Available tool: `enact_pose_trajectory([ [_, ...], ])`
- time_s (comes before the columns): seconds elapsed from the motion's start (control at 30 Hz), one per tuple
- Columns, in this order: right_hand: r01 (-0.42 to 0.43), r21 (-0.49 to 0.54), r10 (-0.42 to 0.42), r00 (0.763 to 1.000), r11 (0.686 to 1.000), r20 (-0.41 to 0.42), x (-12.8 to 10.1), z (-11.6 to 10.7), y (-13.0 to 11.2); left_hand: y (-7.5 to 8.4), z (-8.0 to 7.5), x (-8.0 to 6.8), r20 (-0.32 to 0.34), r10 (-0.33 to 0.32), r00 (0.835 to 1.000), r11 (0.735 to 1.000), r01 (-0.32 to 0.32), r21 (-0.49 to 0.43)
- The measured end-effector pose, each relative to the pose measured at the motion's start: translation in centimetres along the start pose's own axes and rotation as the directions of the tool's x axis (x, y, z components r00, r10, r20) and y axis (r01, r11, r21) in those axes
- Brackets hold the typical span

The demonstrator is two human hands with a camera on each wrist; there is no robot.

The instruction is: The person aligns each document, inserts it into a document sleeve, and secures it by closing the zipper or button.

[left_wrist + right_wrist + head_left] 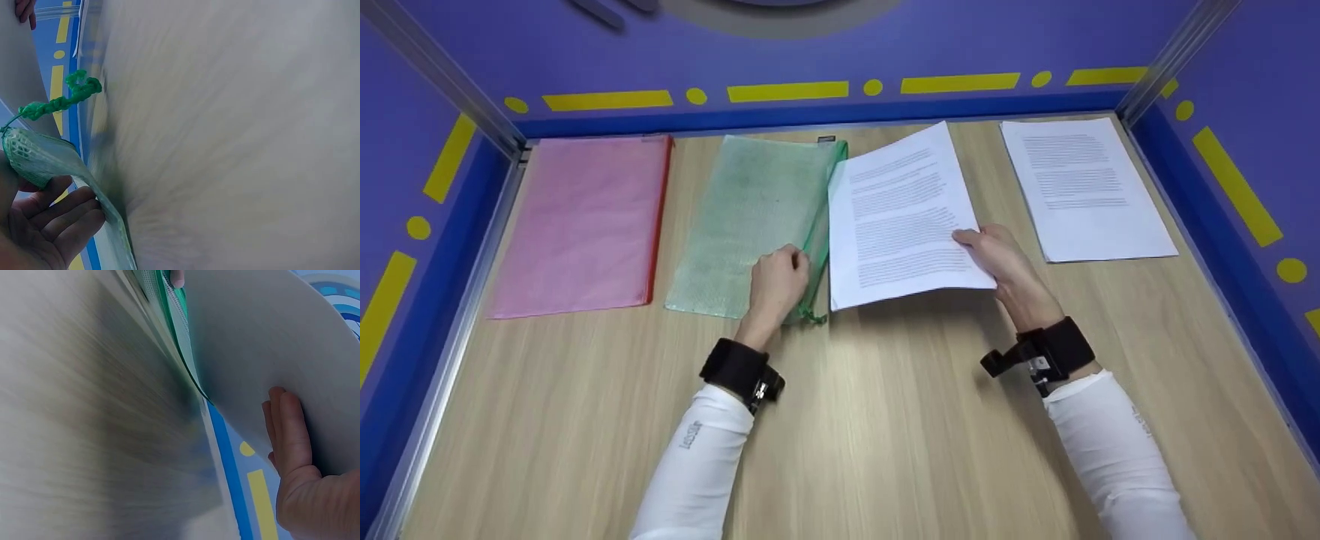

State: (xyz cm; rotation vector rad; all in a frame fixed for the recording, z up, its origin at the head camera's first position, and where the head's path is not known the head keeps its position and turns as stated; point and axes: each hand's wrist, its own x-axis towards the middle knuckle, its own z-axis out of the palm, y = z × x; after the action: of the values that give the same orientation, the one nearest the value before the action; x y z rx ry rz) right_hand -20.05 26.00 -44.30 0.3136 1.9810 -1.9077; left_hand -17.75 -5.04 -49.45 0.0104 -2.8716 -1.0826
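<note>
Head view: a wooden table (885,420) walled in blue with yellow marks carries two mesh pouches, one pink pouch (581,225) at left and one green pouch (750,217) at centre, plus one lying paper stack (1084,187) at upper right. The left hand (776,285) pinches the green pouch's lower right edge, while the right hand (1005,262) grips a printed sheet (900,217) whose left edge meets the pouch's opening. Left wrist view: fingers (62,216) curl under the green mesh; right wrist view: fingers (289,433) lie under the sheet.

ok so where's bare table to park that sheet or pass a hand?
Free: the whole near half of the table, around both forearms. Narrow strips lie between the pink pouch and green mesh pouch, and beside the paper stack. Crowded: the far row, where the left hand and right hand work the sheet.
</note>
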Motion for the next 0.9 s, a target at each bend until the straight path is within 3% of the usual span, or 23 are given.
enact_pose_trajectory([
  [0.4,0.024,-0.035,-0.028,0.993,0.999,-0.111,1.0,1.8,0.7,-0.3,-0.1,0.1,0.01,-0.009,1.0,1.0,0.009,0.007],
  [0.9,0.031,-0.062,-0.041,0.986,0.998,-0.161,1.5,3.6,0.5,-0.3,-0.2,0.0,-0.002,-0.006,1.0,1.0,0.006,-0.003],
])
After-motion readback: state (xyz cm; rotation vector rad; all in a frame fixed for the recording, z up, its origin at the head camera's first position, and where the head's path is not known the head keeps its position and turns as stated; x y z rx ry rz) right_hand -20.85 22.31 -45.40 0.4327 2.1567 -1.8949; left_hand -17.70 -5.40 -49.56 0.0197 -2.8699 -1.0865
